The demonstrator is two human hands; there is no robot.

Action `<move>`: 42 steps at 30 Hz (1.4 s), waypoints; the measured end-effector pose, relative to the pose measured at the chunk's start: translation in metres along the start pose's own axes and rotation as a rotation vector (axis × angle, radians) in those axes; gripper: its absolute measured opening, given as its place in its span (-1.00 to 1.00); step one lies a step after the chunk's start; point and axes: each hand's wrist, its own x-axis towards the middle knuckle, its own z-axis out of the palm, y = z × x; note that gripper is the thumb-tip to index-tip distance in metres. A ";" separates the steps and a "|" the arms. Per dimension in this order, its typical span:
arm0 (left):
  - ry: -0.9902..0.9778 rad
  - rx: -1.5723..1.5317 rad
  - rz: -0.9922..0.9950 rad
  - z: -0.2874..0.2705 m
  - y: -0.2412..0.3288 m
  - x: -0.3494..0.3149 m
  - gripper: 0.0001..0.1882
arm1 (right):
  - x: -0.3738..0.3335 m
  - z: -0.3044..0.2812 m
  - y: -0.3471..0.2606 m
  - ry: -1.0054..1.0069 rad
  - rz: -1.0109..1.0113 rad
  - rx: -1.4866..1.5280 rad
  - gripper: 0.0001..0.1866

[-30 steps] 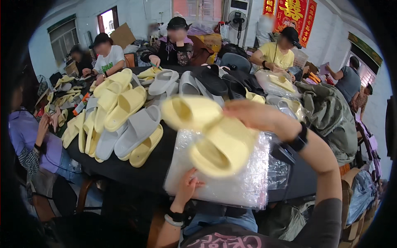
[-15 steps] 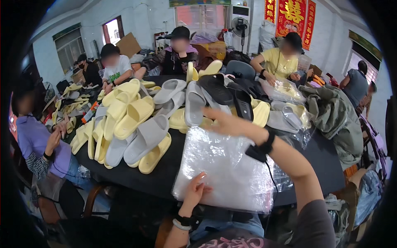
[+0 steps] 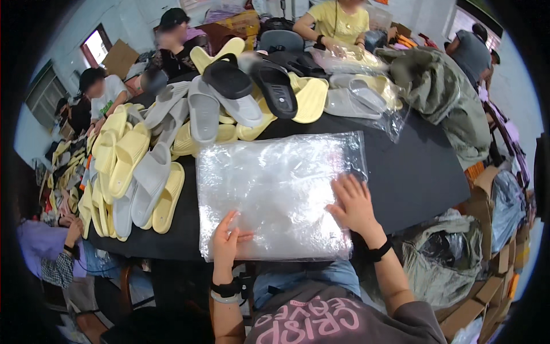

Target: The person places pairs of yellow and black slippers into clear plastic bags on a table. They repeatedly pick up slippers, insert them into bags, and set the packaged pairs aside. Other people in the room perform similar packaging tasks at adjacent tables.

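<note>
right hand drawn back from slippers to clear bag stack. bag stack flat at near edge of black table, probably for easy reach. right palm-down, fingers spread; left hand loosely uncurled on lower left corner (slick-looking, so likely steadied). slippers heaped beyond, seemingly leaving working room.

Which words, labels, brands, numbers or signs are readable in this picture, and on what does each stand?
Dark gray T-shirt: large pink lettering, readable; wording not copied here.
White T-shirt: green lettering, too small to read.
Black slide sandal: pale insole mark, too small.
Clear plastic bags: faint dark mark, unreadable.
</note>
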 end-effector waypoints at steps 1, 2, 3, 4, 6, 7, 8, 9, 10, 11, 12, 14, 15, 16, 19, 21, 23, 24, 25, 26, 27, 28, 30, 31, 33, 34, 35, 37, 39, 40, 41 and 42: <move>0.013 -0.005 -0.010 0.001 0.001 0.000 -0.47 | -0.005 0.000 0.008 0.085 0.088 0.031 -0.29; 0.032 -0.016 -0.019 0.002 0.000 0.000 -0.47 | -0.009 0.000 0.016 0.167 0.169 0.056 -0.29; 0.043 -0.005 -0.025 0.003 0.001 -0.001 -0.47 | -0.015 0.002 0.025 0.253 0.232 0.121 -0.27; 0.056 0.007 -0.031 0.003 0.003 -0.001 -0.47 | -0.021 0.003 0.031 0.339 0.286 0.178 -0.25; 0.061 0.024 -0.024 0.006 0.006 0.001 -0.47 | -0.039 0.007 0.042 0.364 0.545 0.866 -0.23; 0.060 0.033 -0.009 0.007 0.008 0.001 -0.47 | -0.048 0.006 0.050 0.329 0.487 1.118 -0.21; 0.062 0.044 0.005 0.007 0.010 0.000 -0.47 | -0.048 -0.015 0.039 0.287 0.489 1.269 -0.23; 0.070 0.040 0.014 0.007 0.015 -0.004 -0.46 | -0.047 -0.027 0.033 0.287 0.438 1.279 -0.24; 0.070 0.036 0.021 0.008 0.021 -0.006 -0.45 | -0.050 -0.036 0.031 0.294 0.392 1.286 -0.26; 0.072 0.032 0.029 0.009 0.027 -0.008 -0.45 | -0.051 -0.045 0.025 0.346 0.377 1.302 -0.27; 0.070 0.015 0.045 0.011 0.032 -0.012 -0.45 | -0.051 -0.055 0.016 0.396 0.360 1.314 -0.28; 0.075 -0.012 0.083 0.012 0.045 -0.018 -0.44 | -0.054 -0.068 0.002 0.486 0.321 1.304 -0.30; 0.101 -0.012 0.066 0.015 0.056 -0.024 -0.43 | -0.056 -0.074 -0.006 0.525 0.296 1.278 -0.30; 0.093 0.007 0.067 0.009 0.057 -0.027 -0.43 | -0.058 -0.078 -0.013 0.568 0.270 1.257 -0.31; 0.108 0.073 0.053 -0.011 0.061 -0.039 -0.43 | -0.065 -0.074 -0.031 0.472 0.333 1.219 -0.36; 0.123 0.098 0.044 -0.024 0.060 -0.047 -0.44 | -0.071 -0.061 -0.036 0.363 0.363 1.218 -0.39; 0.162 0.171 0.033 -0.037 0.053 -0.052 -0.45 | -0.079 -0.042 -0.042 0.228 0.399 1.201 -0.46; 0.184 0.236 0.027 -0.038 0.050 -0.051 -0.45 | -0.083 -0.035 -0.043 0.169 0.401 1.177 -0.48; 0.207 0.301 0.020 -0.040 0.049 -0.051 -0.46 | -0.086 -0.030 -0.045 0.162 0.386 1.011 -0.54; 0.224 0.436 -0.001 -0.040 0.046 -0.051 -0.47 | -0.087 -0.027 -0.045 0.128 0.332 0.909 -0.56; 0.240 0.570 -0.022 -0.037 0.043 -0.048 -0.47 | -0.088 -0.024 -0.044 0.096 0.278 0.807 -0.58; 0.262 0.705 -0.046 -0.036 0.044 -0.049 -0.48 | -0.088 -0.022 -0.044 0.061 0.218 0.707 -0.60; 0.225 1.129 0.322 -0.036 0.035 -0.043 -0.45 | -0.088 -0.017 -0.045 0.038 0.263 0.688 -0.61; 0.260 1.160 0.260 -0.032 0.034 -0.045 -0.45 | -0.088 -0.016 -0.044 0.027 0.267 0.669 -0.60; 0.307 1.290 0.165 -0.026 0.034 -0.044 -0.45 | -0.088 -0.014 -0.040 0.001 0.250 0.620 -0.55; 0.318 1.389 0.130 -0.024 0.034 -0.042 -0.45 | -0.087 -0.015 -0.040 -0.009 0.246 0.611 -0.55; 0.329 1.488 0.094 -0.022 0.033 -0.041 -0.45 | -0.087 -0.017 -0.040 -0.019 0.242 0.602 -0.54; 0.395 1.633 0.168 -0.012 0.038 -0.041 -0.44 | -0.086 -0.017 -0.040 -0.025 0.229 0.564 -0.52; 0.353 1.627 0.294 -0.003 0.038 -0.040 -0.45 | -0.087 -0.015 -0.040 -0.027 0.203 0.505 -0.51; 0.279 1.545 0.378 0.001 0.037 -0.037 -0.46 | -0.087 -0.014 -0.040 -0.029 0.202 0.490 -0.51; 0.205 1.460 0.460 0.006 0.036 -0.035 -0.48 | -0.086 -0.014 -0.041 -0.031 0.201 0.475 -0.50; 0.167 1.440 0.473 0.016 0.032 -0.031 -0.48 | -0.086 -0.014 -0.041 -0.032 0.198 0.457 -0.50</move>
